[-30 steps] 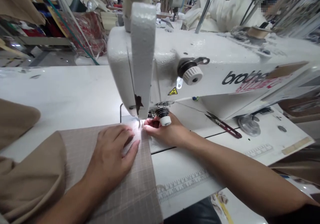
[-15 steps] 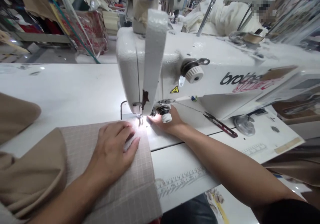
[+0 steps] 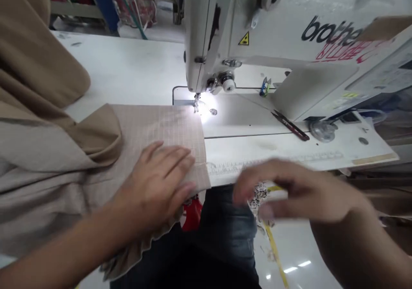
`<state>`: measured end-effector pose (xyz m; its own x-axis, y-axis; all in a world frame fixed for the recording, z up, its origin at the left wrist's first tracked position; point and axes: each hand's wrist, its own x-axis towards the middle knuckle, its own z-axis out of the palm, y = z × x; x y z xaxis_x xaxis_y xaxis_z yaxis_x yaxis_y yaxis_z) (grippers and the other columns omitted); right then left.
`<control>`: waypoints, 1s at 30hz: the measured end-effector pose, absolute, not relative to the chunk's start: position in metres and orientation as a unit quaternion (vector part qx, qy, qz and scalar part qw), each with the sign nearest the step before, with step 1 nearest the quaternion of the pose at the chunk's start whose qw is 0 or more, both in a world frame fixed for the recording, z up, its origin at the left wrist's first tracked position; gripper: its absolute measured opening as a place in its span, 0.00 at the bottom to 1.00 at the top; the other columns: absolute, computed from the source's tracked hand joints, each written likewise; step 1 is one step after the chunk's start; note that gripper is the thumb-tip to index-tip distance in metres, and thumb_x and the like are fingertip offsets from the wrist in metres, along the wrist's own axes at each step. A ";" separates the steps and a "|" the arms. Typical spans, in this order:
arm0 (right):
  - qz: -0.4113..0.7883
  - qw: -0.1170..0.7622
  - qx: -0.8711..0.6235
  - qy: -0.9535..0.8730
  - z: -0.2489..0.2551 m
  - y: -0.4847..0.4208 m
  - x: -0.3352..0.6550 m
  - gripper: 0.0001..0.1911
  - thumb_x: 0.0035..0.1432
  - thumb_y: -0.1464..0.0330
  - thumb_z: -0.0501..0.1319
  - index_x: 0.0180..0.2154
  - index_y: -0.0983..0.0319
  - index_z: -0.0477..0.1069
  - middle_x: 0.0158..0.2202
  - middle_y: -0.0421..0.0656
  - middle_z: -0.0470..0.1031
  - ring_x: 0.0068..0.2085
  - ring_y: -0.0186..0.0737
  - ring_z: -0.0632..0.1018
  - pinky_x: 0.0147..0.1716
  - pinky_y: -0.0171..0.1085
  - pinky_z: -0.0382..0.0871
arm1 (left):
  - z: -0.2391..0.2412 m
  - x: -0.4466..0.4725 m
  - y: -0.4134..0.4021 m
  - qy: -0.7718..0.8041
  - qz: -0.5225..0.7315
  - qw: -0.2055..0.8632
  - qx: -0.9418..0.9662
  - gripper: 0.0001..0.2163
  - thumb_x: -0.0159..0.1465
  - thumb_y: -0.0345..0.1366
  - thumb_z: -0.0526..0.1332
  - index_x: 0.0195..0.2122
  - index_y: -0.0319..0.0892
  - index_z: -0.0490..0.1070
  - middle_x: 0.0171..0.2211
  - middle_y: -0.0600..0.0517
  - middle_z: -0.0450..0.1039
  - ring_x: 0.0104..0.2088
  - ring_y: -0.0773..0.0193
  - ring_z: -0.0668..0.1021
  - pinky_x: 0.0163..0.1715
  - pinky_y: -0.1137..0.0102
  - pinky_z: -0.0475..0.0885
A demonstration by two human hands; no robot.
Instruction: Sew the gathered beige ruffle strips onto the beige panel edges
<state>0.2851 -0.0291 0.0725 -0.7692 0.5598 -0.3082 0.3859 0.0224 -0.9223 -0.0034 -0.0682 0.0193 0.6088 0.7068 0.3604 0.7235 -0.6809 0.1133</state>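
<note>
On the white tabletop (image 3: 128,68) before you lie dark-red metal thread snips (image 3: 292,127), their points angled away from you. Just right of them sits a round, clear plastic piece (image 3: 322,131). Your near edge carries a pale ruler strip (image 3: 231,168); beyond the far edge you have a red-patterned plastic bundle (image 3: 140,1).

Right hand (image 3: 317,192) blurred, machine (image 3: 280,35) cropped

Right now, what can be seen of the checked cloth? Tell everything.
The checked cloth is pinkish-beige with thin pale grid lines and looks woven. It lies mostly flat on the white table, far right corner at the lit presser foot. The left hand rests palm-down on it; plain brown fabric adjoins its left side.
</note>
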 end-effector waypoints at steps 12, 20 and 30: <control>0.612 0.116 -0.428 -0.655 -0.124 -0.140 0.205 0.11 0.64 0.67 0.64 0.45 0.66 0.77 0.40 0.49 0.82 0.41 0.44 0.82 0.44 0.43 0.75 | 0.002 -0.004 -0.098 -0.448 -0.126 -0.033 -0.885 0.27 0.71 0.51 0.59 0.63 0.35 0.68 0.64 0.35 0.69 0.64 0.40 0.69 0.67 0.42 0.56; 0.527 0.251 -0.469 -0.663 -0.110 -0.126 0.214 0.28 0.61 0.55 0.69 0.59 0.59 0.71 0.63 0.52 0.72 0.63 0.51 0.73 0.62 0.48 0.67 | -0.003 -0.003 -0.103 -0.427 -0.126 -0.004 -0.895 0.29 0.72 0.52 0.56 0.64 0.33 0.66 0.67 0.31 0.65 0.68 0.39 0.66 0.68 0.42 0.54; 0.545 0.096 -0.425 -0.716 -0.140 -0.154 0.204 0.14 0.66 0.70 0.62 0.52 0.62 0.78 0.52 0.51 0.81 0.53 0.50 0.81 0.56 0.48 0.71 | -0.017 -0.036 -0.216 -0.599 -0.263 -0.125 -0.746 0.03 0.70 0.35 0.60 0.40 0.46 0.72 0.32 0.53 0.80 0.33 0.60 0.82 0.35 0.66 0.76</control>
